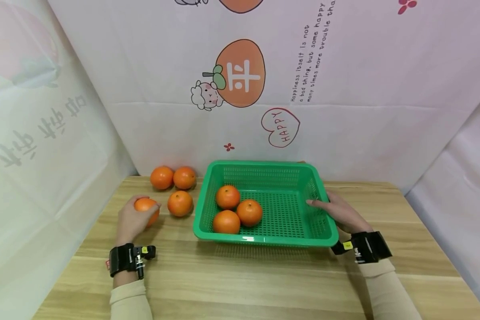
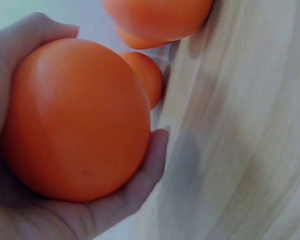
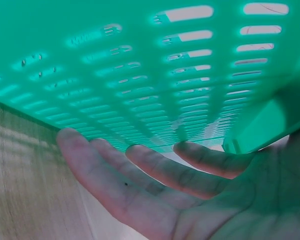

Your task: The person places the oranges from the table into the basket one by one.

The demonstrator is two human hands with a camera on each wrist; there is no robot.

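Currently, an orange [image 2: 80, 120] is being clasped by the curled left hand [image 1: 130, 222]; three others [image 1: 180, 203] are lying to its right. The basket [image 1: 280, 241], holding three oranges [image 1: 250, 212], is being gripped by the right hand [image 1: 345, 214], thumb inside, fingers outside its wall.

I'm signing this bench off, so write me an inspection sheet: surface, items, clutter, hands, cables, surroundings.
Surface: wood-grain table.
Items: three loose oranges on the table, left of the green basket; three more oranges inside it, toward its left end.
Clutter: nothing seen.
Left hand: grips a seventh orange.
Right hand: holds the basket's right end, thumb inside, fingers outside.
Cables: nothing seen.
Surroundings: printed white cloth behind; pale cloth at both sides.
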